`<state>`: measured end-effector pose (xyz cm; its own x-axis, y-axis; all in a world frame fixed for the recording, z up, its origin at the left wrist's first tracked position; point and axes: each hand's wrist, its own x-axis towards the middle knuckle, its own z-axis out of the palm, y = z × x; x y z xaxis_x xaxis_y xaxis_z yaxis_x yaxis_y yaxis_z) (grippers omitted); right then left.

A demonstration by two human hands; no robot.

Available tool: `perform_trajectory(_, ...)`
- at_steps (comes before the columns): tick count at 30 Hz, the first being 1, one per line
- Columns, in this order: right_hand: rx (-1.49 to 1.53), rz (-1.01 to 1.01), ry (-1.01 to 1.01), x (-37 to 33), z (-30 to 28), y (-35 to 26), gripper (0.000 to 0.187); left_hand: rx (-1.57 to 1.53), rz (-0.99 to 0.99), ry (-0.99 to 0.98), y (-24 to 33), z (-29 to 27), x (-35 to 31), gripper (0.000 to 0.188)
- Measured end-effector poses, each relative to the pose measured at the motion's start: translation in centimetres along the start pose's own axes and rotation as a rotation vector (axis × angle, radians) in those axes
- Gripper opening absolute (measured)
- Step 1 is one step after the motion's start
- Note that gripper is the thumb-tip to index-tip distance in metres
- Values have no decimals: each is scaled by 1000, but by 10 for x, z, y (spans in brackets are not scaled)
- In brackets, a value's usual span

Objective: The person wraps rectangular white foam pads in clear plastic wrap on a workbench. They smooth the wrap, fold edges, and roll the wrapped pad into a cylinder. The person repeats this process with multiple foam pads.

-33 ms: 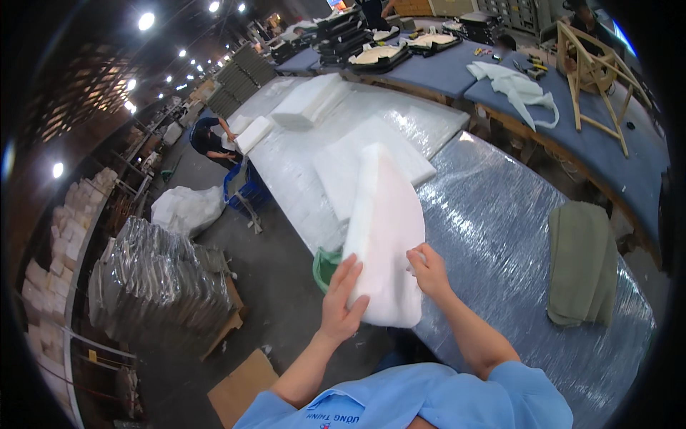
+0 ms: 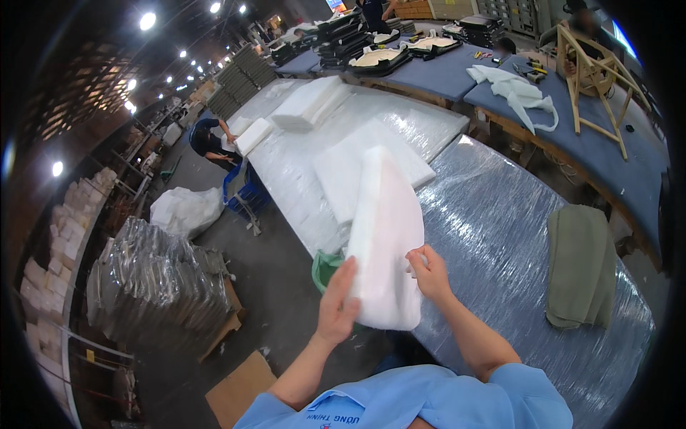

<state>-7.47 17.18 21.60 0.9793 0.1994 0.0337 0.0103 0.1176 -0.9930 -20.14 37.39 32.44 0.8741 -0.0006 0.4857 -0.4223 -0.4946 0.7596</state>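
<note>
A thick foam cushion (image 2: 389,236), pinkish with white wadding round its side, stands tilted in front of me and curves to a narrow far end. My right hand (image 2: 430,274) pinches its near right edge, fingers curled in. Along the lower left side lies my left hand (image 2: 337,306), its fingers stretched out and the thumb apart; slight blur leaves unclear how firmly it touches. Under and beyond the cushion, flat white wadding sheets (image 2: 336,164) rest on the plastic-covered table (image 2: 286,175).
Folded olive fabric (image 2: 582,264) lies on the shiny wrapped tabletop (image 2: 493,286) at right. A green bin (image 2: 324,270) stands by the table edge. Farther off are a wadding stack (image 2: 307,104), a blue crate (image 2: 243,189), a bending co-worker (image 2: 207,139) and plastic-covered stacks (image 2: 157,286).
My left hand has shifted slightly left and down along the cushion's side, its fingers straighter. The cushion's near end has dropped a little. My right hand keeps its pinch.
</note>
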Motion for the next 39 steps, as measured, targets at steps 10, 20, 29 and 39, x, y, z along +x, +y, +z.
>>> perform_trajectory(10,56,-113,196,23,22,-32,19,-468,-354,-193,-83,25,136,68)
perform_trajectory(20,-109,-102,246,70,26,-56,36,370,179,-525,-105,57,244,55)
perform_trajectory(29,-796,113,212,101,10,-140,68,-3,259,-922,-113,57,341,49)
perform_trajectory(39,-822,173,233,106,22,-144,48,-380,-108,-1173,-149,71,365,45)
